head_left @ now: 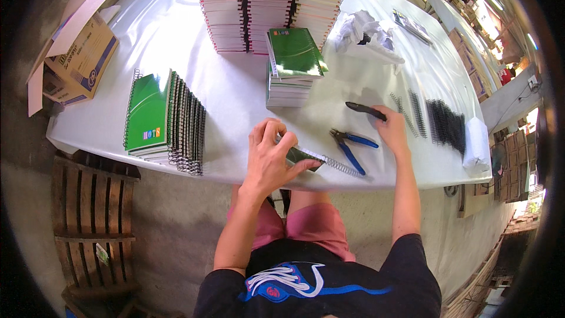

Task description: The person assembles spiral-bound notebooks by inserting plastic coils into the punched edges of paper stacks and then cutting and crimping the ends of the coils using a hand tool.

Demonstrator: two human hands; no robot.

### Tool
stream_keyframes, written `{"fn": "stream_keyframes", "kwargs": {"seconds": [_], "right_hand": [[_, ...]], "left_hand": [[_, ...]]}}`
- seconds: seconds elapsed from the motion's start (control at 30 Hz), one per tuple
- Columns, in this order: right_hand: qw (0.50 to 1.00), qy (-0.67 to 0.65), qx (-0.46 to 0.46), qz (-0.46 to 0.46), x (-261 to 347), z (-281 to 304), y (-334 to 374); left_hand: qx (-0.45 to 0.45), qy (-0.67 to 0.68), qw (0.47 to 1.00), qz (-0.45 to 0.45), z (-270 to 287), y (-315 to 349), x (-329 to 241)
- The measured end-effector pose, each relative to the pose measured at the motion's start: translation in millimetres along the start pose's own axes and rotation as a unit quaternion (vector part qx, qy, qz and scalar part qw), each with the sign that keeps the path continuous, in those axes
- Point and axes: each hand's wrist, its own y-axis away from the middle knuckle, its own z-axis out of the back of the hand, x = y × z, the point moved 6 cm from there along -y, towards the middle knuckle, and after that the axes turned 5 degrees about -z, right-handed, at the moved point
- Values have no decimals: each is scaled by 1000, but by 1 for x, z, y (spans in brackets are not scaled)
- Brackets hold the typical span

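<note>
My left hand [268,156] is closed over a small green-covered notebook [302,157], gripping it near the table's front edge. A loose metal-looking spiral coil [344,168] runs out from the notebook's edge toward the right. In my right hand [393,128] is a slim black hand tool [365,109], its tip pointing left; its exact kind is unclear. Between the hands lie blue-handled cutting pliers [351,148], handles spread. Much of the notebook is hidden under my left hand.
Spiral-bound green notebooks [147,112] are stacked at left, beside an open cardboard box [82,62]. Ahead stand a green-topped stack [294,53] and tall book piles [268,6]. Black coils [444,123], a white roll [475,144] and crumpled white plastic [368,35] lie at right.
</note>
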Motion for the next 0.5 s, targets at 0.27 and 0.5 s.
{"fn": "stream_keyframes", "kwargs": {"seconds": [0.27, 0.5], "right_hand": [[830, -479, 285, 35, 95, -79, 64], [813, -529, 232, 72, 105, -59, 67]], "left_hand": [[-17, 5, 1000, 21, 9, 12, -5], [15, -10, 999, 37, 7, 17, -2]]}}
